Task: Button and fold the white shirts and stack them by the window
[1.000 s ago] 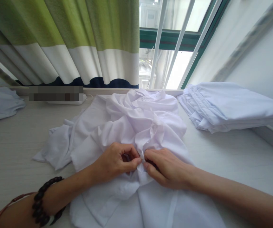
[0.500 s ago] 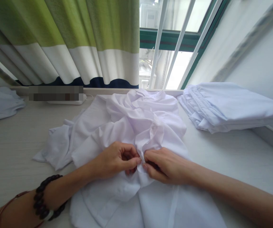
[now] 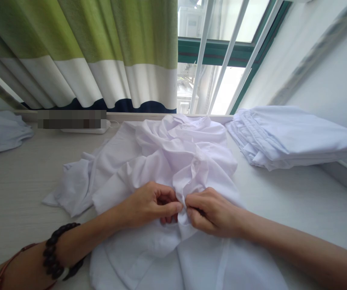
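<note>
A white shirt (image 3: 149, 169) lies spread and rumpled on the pale tabletop, its collar toward the window and its front edges running down the middle. My left hand (image 3: 153, 203) pinches the shirt's front edge between thumb and fingers. Right beside it, my right hand (image 3: 212, 211) grips the same strip of cloth from the other side, fingers curled. The fingertips nearly meet, and any button between them is hidden. One sleeve (image 3: 75, 181) of the shirt is bunched out to the left. A dark bead bracelet (image 3: 50, 251) circles my left wrist.
Folded white cloth (image 3: 294, 133) is stacked at the right by the wall. More white cloth (image 3: 1, 133) lies at the far left. A white device with a cord (image 3: 85, 130), partly blurred out, sits at the back below the curtain (image 3: 100, 52). Window bars (image 3: 221, 60) stand behind.
Both hands have shifted very slightly to the right, still pinching the shirt's front edge. My right fingers have curled a little tighter. The rest of the shirt lies as before.
</note>
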A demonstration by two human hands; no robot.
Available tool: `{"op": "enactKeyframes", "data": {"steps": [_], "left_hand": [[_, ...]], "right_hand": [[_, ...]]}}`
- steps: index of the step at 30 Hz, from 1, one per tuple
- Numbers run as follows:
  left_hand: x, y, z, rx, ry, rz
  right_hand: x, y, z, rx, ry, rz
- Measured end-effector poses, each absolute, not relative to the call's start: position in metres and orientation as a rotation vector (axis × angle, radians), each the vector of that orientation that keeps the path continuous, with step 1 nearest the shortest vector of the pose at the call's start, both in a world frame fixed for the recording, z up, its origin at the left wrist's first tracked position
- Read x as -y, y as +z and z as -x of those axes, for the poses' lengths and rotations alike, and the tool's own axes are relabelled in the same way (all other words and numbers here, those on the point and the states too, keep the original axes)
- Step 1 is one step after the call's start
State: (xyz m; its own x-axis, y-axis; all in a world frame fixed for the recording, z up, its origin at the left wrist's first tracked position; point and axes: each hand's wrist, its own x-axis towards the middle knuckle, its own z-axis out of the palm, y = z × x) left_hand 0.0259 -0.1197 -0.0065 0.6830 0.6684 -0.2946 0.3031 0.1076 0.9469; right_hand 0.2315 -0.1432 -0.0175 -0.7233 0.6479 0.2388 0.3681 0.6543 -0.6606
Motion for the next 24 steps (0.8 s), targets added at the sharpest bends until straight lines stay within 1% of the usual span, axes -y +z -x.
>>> {"op": "enactKeyframes", "data": {"steps": [15,24], "left_hand": [[0.1137,-0.0082,-0.0197,-0.744,0.287,-1.467],[0.1155,-0.0082,-0.0202,-0.777,0.247,-1.593]], "right_hand": [[0.1445,-0.0173,-0.2274,2.456,0.761,0.817],[0.1426,-0.0207,-0.2263,2.481,0.754,0.776]]}}
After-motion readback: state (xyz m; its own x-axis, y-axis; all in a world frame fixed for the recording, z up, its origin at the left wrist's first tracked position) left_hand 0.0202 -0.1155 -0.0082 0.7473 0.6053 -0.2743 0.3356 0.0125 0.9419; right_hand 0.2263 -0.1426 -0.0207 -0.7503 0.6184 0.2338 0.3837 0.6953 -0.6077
